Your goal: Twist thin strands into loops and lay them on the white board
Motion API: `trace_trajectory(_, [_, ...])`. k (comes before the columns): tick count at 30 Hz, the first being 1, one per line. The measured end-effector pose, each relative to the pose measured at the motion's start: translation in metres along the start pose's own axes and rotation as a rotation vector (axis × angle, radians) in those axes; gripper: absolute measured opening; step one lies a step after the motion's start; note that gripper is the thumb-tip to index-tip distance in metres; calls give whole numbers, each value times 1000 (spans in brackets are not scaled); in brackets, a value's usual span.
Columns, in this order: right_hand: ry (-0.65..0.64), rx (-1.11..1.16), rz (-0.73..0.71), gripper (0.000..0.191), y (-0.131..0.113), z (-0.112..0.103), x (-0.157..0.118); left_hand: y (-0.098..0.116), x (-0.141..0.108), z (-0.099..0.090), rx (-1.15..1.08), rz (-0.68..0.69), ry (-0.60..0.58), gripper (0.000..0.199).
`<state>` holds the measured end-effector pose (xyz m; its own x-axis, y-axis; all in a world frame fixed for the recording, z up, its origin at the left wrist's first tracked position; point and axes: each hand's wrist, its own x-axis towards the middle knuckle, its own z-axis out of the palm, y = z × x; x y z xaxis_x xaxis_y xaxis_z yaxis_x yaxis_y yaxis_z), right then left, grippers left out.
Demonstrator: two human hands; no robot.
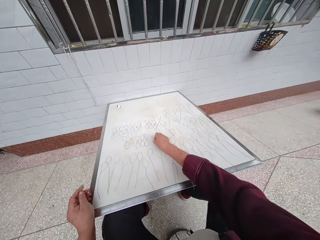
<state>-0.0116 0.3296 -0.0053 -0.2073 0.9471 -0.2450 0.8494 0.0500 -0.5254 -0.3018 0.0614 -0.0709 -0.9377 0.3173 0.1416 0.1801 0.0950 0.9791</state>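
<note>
My right hand (pixel 161 141) is over the middle of the white tabletop, its fingers pinched together close to the surface. Whatever the fingertips hold, if anything, is too small to make out. Thin dark wires shaped into figure eights (pixel 144 140) lie in two rows to the left of this hand. Single-loop wires with long tails (pixel 133 158) are spread in the near row, and more looped wires (pixel 195 136) lie on the right side. At the table's near left corner, my left hand (pixel 81 210) has thumb and fingers closed together; its contents cannot be told.
The white table (pixel 140 108) has a metal edge and stands near a tiled wall (pixel 150 71). A small red and white item (pixel 118 107) sits at its far left corner. Window bars (pixel 160 18) and a hanging patterned bag (pixel 270 40) are above. My legs are under the near edge.
</note>
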Motion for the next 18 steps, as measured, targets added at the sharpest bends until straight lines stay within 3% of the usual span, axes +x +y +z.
trace_trajectory(5, [86,195,-109,19,6,-25,-36,25,-10,1,-22,74,84,27])
trace_trajectory(8, [125,321,-232,13,11,-36,-80,60,-35,7,-64,164,162,33])
trace_trajectory(10, [142,387,-300,9,14,-41,-114,92,-62,18,-132,198,122,40])
trace_trajectory(11, [152,427,-336,7,16,-43,-132,109,-78,25,-163,180,18,44])
trace_trajectory(15, [141,601,-470,6,24,-49,-195,166,-146,53,-233,-56,-593,56])
trace_trajectory(18, [85,675,-517,6,33,-55,-229,187,-188,60,-239,-100,-861,62])
